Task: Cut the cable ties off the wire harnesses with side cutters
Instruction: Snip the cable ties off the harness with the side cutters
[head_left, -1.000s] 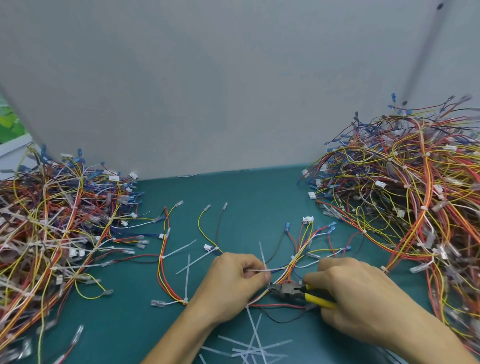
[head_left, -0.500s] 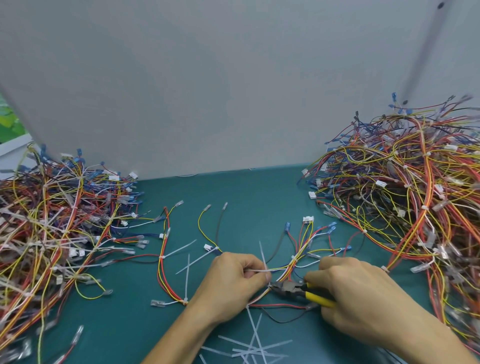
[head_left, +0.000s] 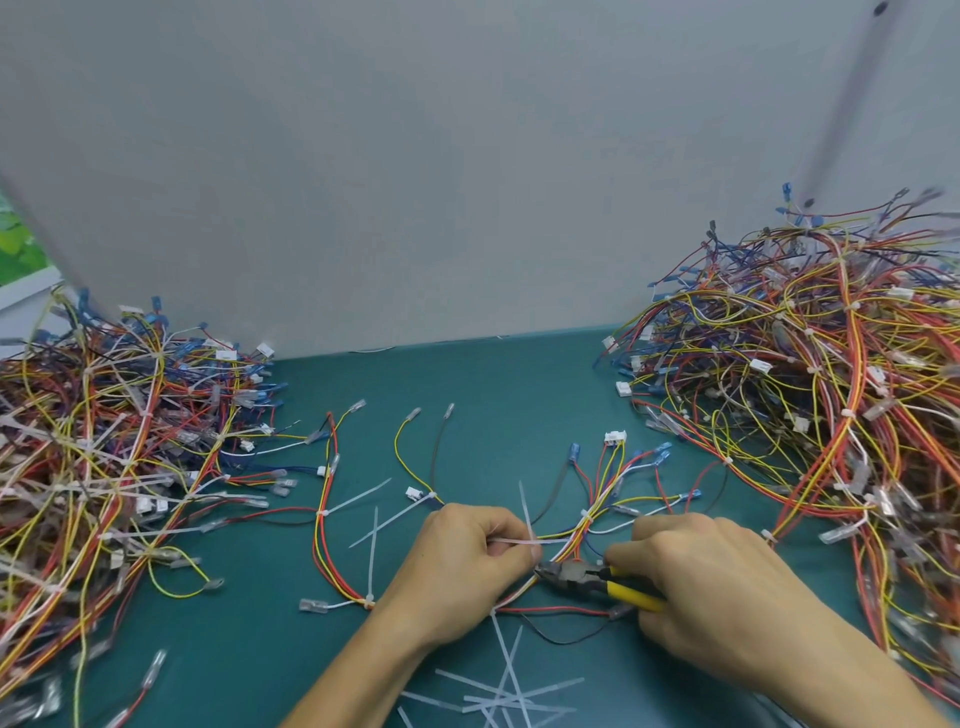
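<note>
A wire harness (head_left: 602, 499) of red, yellow and blue wires lies on the green mat between my hands. My left hand (head_left: 462, 566) grips its bundle and pinches the tail of a white cable tie (head_left: 524, 540). My right hand (head_left: 711, 582) grips the yellow handles of the side cutters (head_left: 582, 574), whose dark jaws point left and touch the bundle right next to my left thumb. Whether the jaws are around the tie I cannot tell.
Large heaps of harnesses rise at the left (head_left: 98, 457) and right (head_left: 831, 395). Another harness (head_left: 327, 514) lies left of my left hand. Cut tie pieces (head_left: 498, 691) litter the mat near the front edge. A grey wall (head_left: 415, 182) stands behind.
Almost nothing has moved; the cutters' jaws have crept slightly left toward my left thumb.
</note>
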